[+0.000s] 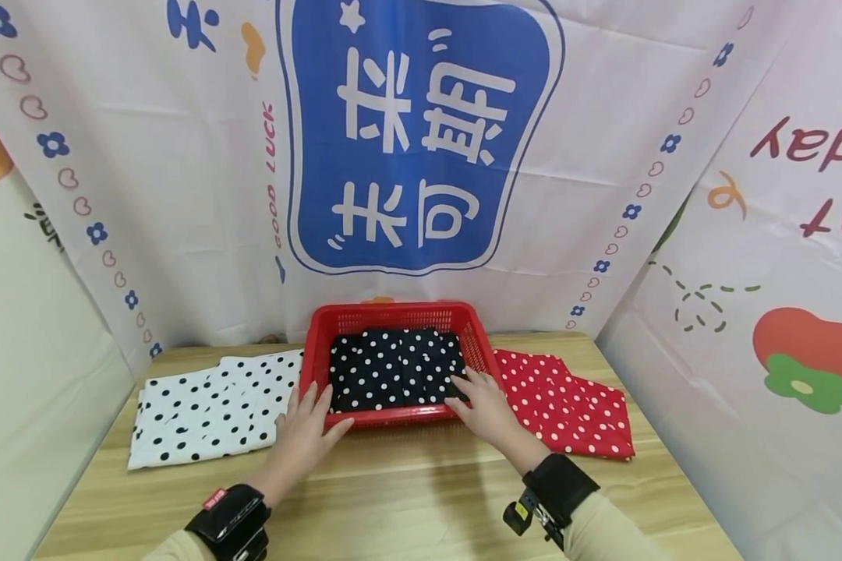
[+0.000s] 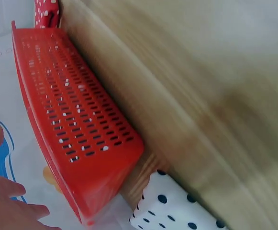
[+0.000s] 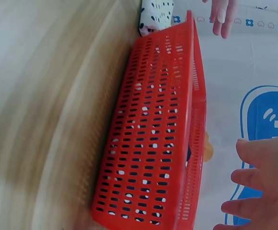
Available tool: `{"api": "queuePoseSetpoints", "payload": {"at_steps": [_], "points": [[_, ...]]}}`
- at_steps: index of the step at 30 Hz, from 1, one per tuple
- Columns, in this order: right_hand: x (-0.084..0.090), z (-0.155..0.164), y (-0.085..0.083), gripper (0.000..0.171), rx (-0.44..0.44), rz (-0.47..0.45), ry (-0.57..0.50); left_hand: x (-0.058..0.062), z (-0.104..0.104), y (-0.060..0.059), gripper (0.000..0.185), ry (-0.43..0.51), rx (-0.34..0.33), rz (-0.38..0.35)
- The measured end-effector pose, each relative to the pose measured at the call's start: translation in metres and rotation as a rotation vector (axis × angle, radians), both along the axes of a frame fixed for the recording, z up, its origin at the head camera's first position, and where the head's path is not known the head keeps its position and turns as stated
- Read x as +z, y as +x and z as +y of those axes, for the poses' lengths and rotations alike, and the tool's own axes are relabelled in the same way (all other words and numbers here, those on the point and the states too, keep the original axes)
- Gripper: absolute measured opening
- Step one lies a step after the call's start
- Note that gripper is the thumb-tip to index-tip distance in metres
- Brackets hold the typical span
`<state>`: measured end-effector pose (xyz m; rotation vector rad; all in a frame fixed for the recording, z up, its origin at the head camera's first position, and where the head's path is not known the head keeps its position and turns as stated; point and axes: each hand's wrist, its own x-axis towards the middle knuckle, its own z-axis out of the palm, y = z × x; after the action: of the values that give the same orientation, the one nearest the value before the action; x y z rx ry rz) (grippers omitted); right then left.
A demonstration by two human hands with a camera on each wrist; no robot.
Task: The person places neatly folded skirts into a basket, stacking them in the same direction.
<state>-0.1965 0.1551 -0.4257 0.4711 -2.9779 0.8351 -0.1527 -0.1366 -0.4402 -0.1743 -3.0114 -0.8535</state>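
While the left hand (image 1: 304, 428) and right hand (image 1: 486, 407) hover released, fingers spread, gripping nothing, the red plastic basket (image 1: 393, 418) sits at twelve o'clock on the surface (image 1: 393, 499), black polka-dot cloth (image 1: 396, 370) inside. Hands at the basket's eight and four; wrist views show both clear of its rim. White polka-dot cloth (image 1: 214, 409) near nine, red polka-dot cloth (image 1: 564, 405) near three. Judgement: good handling here wants matched holds on opposite rims, even pressure, fingertips off the black cloth, side cloths unnudged.
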Motion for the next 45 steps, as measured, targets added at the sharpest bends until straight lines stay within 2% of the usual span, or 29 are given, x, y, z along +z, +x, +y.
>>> {"api": "queuePoseSetpoints", "payload": {"at_steps": [8, 12, 17, 21, 30, 36, 42, 45], "points": [[-0.008, 0.004, 0.008, 0.047, 0.018, 0.015, 0.008, -0.009, 0.002, 0.016, 0.077, -0.017, -0.02, 0.009], [-0.009, 0.007, 0.013, 0.047, 0.015, 0.033, -0.006, -0.011, 0.002, 0.021, 0.075, 0.007, -0.016, 0.025], [-0.012, 0.009, 0.024, 0.046, 0.014, 0.034, -0.016, -0.015, 0.0, 0.029, 0.076, 0.018, -0.004, -0.005], [-0.018, 0.012, 0.033, 0.046, 0.03, 0.028, 0.01, -0.024, 0.0, 0.037, 0.077, 0.021, -0.004, -0.037], [-0.031, 0.018, 0.045, 0.046, 0.033, -0.007, 0.009, -0.045, -0.003, 0.057, 0.073, 0.071, 0.005, -0.024], [-0.036, 0.017, 0.052, 0.044, 0.035, 0.01, 0.0, -0.056, -0.014, 0.053, 0.073, 0.043, 0.019, -0.001], [-0.049, 0.017, 0.058, 0.043, 0.04, 0.005, 0.006, -0.068, -0.032, 0.045, 0.071, -0.02, 0.03, 0.039], [-0.057, 0.018, 0.062, 0.042, 0.045, 0.035, 0.013, -0.075, -0.043, 0.037, 0.071, -0.058, 0.052, 0.008]]}}
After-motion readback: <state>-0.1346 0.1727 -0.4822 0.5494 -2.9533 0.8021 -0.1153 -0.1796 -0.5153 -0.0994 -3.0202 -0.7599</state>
